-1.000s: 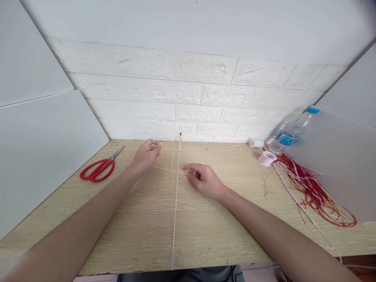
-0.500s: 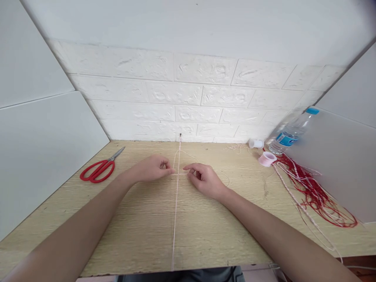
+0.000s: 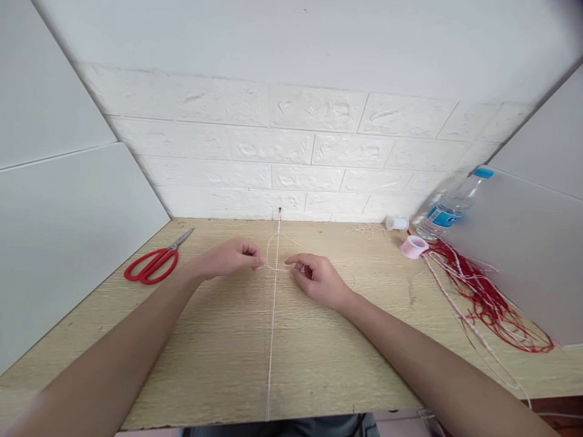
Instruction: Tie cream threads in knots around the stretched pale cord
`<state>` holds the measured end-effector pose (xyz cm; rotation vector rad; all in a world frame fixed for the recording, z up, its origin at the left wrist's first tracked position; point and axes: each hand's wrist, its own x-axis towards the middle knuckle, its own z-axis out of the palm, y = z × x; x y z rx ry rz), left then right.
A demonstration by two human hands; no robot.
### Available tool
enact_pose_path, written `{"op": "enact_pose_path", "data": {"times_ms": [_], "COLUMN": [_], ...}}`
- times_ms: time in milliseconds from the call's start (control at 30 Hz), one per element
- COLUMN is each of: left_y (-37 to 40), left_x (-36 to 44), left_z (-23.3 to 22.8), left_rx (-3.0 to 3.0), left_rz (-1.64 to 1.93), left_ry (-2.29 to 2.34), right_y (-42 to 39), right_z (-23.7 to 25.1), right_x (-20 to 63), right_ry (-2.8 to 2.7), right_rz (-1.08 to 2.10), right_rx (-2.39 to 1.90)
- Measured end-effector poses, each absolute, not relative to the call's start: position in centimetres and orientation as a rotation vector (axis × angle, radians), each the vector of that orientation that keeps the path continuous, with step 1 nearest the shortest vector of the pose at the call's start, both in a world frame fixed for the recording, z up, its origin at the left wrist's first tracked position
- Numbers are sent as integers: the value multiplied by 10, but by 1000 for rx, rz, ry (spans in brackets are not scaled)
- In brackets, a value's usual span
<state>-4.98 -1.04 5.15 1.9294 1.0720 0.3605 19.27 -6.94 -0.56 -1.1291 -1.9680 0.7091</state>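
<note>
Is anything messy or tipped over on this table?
Yes. The water bottle leans tilted in the far right corner, and the red threads sprawl in a loose tangle beside it. The scissors lie flat, nothing spilled.

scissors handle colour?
Red handles on the scissors, with bare metal blades; they show clearly in the head view, lying on the table left of the left hand.
</note>
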Motion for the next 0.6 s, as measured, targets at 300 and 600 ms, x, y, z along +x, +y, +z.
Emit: {"op": "enact_pose_path", "data": {"times_ms": [300, 600], "left_y": [9, 15], "left_x": [-54, -56], "left_z": [38, 37], "left_rx": [1331, 858], "left_rz": [955, 1114], "left_ry": [1109, 871], "right_y": [-70, -68], "right_z": [-2, -2], "right_x": [193, 194], "right_ry": [-2016, -1983], "right_rz": [627, 504], "right_rx": [-1107, -1099]}}
